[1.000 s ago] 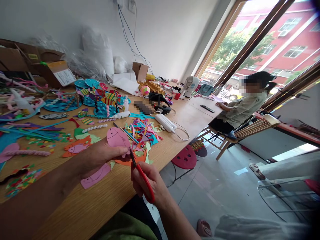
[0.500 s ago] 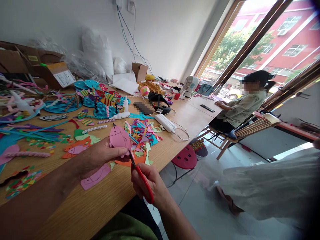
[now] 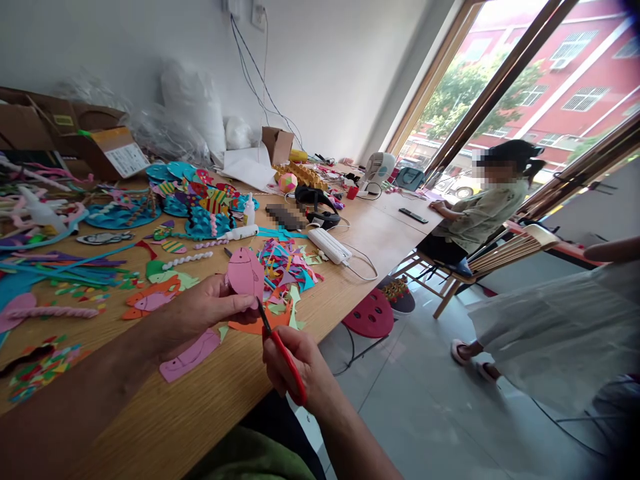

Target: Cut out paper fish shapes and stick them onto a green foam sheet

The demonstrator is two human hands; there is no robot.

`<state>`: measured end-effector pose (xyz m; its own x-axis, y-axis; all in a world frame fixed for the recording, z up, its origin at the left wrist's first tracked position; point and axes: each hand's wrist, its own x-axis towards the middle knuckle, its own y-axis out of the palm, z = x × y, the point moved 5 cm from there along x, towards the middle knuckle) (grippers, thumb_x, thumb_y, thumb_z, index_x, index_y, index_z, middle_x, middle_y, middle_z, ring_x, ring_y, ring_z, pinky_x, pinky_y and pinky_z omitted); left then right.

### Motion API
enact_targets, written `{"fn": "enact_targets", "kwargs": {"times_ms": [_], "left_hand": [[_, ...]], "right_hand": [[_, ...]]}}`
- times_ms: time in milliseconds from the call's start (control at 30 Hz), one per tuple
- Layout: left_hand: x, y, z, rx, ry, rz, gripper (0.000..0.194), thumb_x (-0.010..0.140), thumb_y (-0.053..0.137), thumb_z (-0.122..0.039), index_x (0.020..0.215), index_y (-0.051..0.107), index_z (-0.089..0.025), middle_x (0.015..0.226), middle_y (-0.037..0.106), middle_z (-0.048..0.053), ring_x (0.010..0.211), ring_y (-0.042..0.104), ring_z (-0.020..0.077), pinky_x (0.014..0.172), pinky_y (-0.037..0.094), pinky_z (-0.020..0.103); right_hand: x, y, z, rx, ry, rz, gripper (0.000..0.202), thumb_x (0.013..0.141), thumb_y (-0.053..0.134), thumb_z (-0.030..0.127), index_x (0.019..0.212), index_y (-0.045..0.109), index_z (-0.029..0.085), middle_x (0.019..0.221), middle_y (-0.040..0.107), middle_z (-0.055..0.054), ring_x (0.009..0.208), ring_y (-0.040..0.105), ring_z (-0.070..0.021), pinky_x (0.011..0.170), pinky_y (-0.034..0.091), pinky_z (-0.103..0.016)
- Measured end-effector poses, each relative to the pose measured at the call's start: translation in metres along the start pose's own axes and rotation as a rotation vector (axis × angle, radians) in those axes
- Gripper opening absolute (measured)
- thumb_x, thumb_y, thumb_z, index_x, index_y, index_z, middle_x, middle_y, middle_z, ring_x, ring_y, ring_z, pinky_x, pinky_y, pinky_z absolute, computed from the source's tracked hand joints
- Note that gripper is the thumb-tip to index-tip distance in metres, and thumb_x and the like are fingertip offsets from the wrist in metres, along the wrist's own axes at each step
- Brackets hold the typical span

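Between the thumb and fingers of my left hand (image 3: 217, 308) is a pink paper fish (image 3: 244, 272) with drawn lines, held up over the table. My right hand (image 3: 295, 367) grips red-handled scissors (image 3: 285, 363), their dark blades pointing up at the lower right edge of the fish. Whether the blades are parted is hard to make out. Below my left wrist lies another pink paper piece (image 3: 190, 355) with a fish outline. Orange paper scraps (image 3: 267, 320) lie just behind the scissors' tips.
Colourful paper scraps (image 3: 287, 263), a white power strip (image 3: 330, 247) and glue bottles (image 3: 243, 232) lie farther back. Blue paper crafts (image 3: 205, 223) stand at left. A red stool (image 3: 369, 313) is beside the table. One person (image 3: 493, 207) sits by the window; another (image 3: 555, 320) stands at right.
The pink fish has shifted slightly right and turned a little in my left hand. My right hand stays nearly in place with the scissors. The standing person at right has moved.
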<state>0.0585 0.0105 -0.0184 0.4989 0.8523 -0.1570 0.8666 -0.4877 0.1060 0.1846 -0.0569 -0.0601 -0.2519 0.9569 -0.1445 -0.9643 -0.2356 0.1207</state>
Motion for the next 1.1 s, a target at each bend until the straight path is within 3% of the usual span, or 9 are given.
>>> {"fn": "enact_targets", "kwargs": {"times_ms": [233,567,1100], "left_hand": [[-0.0011,0.002,-0.0036,-0.008,-0.009,-0.013,0.01,0.066,0.074,-0.03,0.067,0.069,-0.021,0.07,0.069,0.002,0.068,0.062,0.0175,0.066,0.05,0.026],[-0.0015,0.0043,-0.005,-0.024,-0.025,-0.023,0.011,0.062,0.075,-0.028,0.066,0.069,-0.02,0.069,0.069,0.001,0.066,0.061,0.016,0.064,0.05,0.024],[0.0009,-0.0007,-0.0022,0.028,0.001,0.012,0.005,0.069,0.071,-0.026,0.068,0.071,-0.022,0.071,0.069,0.002,0.069,0.062,0.0175,0.067,0.051,0.025]], "right_hand": [[0.0015,0.0023,0.0031,0.01,-0.019,0.007,0.049,0.075,0.059,0.064,0.064,0.046,0.018,0.043,0.043,0.007,0.039,0.036,-0.0061,0.041,0.027,-0.019],[0.0003,0.0023,0.004,-0.006,-0.024,0.008,0.046,0.078,0.058,0.06,0.062,0.044,0.019,0.042,0.041,0.008,0.039,0.032,-0.0055,0.04,0.023,-0.019],[-0.0006,-0.0026,0.0037,-0.192,-0.136,-0.042,0.039,0.086,0.053,0.049,0.062,0.041,0.02,0.051,0.036,0.007,0.044,0.032,-0.0061,0.041,0.025,-0.02]]}}
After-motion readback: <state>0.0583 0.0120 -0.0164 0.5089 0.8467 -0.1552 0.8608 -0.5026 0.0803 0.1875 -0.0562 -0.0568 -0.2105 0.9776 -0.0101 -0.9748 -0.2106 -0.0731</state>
